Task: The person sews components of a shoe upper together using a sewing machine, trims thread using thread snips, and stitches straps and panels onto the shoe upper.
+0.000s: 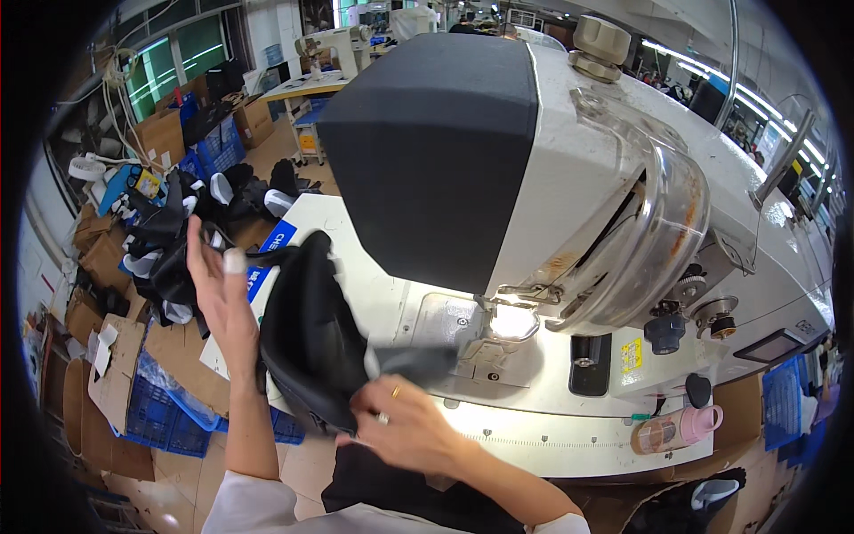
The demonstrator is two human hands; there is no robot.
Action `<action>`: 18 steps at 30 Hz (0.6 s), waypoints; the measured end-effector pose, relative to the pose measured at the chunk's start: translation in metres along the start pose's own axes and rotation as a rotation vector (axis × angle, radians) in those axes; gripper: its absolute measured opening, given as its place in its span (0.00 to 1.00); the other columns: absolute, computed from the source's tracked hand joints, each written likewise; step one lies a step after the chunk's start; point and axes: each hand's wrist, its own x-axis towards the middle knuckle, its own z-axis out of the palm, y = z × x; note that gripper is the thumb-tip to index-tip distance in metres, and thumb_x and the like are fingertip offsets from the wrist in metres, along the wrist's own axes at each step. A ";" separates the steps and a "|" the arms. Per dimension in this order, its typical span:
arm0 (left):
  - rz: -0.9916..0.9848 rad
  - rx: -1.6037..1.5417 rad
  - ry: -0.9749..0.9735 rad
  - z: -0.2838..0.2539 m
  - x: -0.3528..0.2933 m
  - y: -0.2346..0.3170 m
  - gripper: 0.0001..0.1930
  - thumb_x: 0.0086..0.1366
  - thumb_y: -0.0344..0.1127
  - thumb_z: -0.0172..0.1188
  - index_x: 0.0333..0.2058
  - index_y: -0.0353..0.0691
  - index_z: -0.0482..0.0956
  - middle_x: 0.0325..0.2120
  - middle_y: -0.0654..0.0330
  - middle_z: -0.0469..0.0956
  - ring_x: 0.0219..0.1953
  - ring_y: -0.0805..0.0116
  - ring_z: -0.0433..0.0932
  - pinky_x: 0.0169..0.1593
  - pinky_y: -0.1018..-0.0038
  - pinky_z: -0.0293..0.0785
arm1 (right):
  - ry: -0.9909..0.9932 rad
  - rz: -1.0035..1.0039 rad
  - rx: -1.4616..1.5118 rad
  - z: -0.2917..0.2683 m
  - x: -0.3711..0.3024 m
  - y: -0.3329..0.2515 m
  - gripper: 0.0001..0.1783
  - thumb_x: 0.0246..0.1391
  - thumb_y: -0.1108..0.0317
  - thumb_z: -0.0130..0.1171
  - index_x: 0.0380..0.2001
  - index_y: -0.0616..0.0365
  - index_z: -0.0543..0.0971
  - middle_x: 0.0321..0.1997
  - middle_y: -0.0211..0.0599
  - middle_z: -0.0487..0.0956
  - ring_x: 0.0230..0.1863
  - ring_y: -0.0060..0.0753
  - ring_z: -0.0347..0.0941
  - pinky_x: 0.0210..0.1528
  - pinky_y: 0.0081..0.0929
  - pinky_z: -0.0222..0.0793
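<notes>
A black sewn fabric piece (310, 329), hollow and curved like a small bag, is held up at the left front of the sewing machine (587, 169). My right hand (414, 429), wearing a ring, is closed on its lower edge and slightly blurred. A dark grey flap or strip (418, 362) smears across toward the needle plate (458, 320); I cannot tell whether it belongs to the piece. My left hand (225, 298) is upright along the piece's left side, fingers stretched out and thumb tip wrapped in white. The lamp lights the needle area.
Black pieces with white pads (160, 245) are heaped at the left, above cardboard and blue crates (165, 418). A pink-topped bottle (676, 430) lies at the white table's (551, 445) right front edge. Black fabric (382, 485) covers my lap.
</notes>
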 end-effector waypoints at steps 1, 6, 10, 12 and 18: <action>0.136 0.034 -0.030 0.005 0.006 0.021 0.30 0.68 0.48 0.44 0.60 0.30 0.58 0.61 0.51 0.60 0.64 0.64 0.55 0.65 0.72 0.45 | 0.007 0.061 0.163 -0.004 0.001 -0.017 0.11 0.46 0.66 0.62 0.29 0.58 0.72 0.33 0.39 0.67 0.36 0.41 0.68 0.36 0.37 0.65; -0.107 -0.442 -0.981 0.027 -0.015 0.030 0.38 0.67 0.60 0.31 0.53 0.25 0.67 0.49 0.45 0.73 0.58 0.52 0.67 0.61 0.65 0.56 | 0.094 0.302 0.559 -0.037 -0.010 -0.019 0.13 0.50 0.73 0.62 0.34 0.63 0.68 0.32 0.42 0.64 0.33 0.45 0.64 0.34 0.30 0.62; -0.364 -0.490 -1.217 0.066 -0.035 0.031 0.21 0.69 0.46 0.43 0.43 0.31 0.73 0.34 0.57 0.76 0.39 0.72 0.72 0.46 0.75 0.67 | 0.231 0.672 0.676 -0.058 -0.049 -0.002 0.07 0.55 0.75 0.57 0.34 0.61 0.69 0.31 0.27 0.63 0.31 0.16 0.61 0.33 0.15 0.57; -0.531 -0.458 -1.162 0.083 -0.050 0.030 0.14 0.67 0.39 0.49 0.40 0.31 0.74 0.31 0.60 0.75 0.36 0.75 0.71 0.44 0.76 0.67 | 0.397 0.735 0.670 -0.063 -0.064 0.003 0.06 0.56 0.73 0.57 0.35 0.62 0.71 0.34 0.24 0.66 0.35 0.11 0.63 0.36 0.11 0.59; -0.376 -0.601 -1.026 0.121 -0.081 0.029 0.11 0.64 0.33 0.51 0.40 0.32 0.75 0.31 0.62 0.75 0.35 0.77 0.71 0.41 0.77 0.67 | 0.677 0.873 0.594 -0.070 -0.086 0.008 0.08 0.57 0.70 0.58 0.33 0.65 0.77 0.27 0.26 0.77 0.29 0.13 0.69 0.34 0.12 0.65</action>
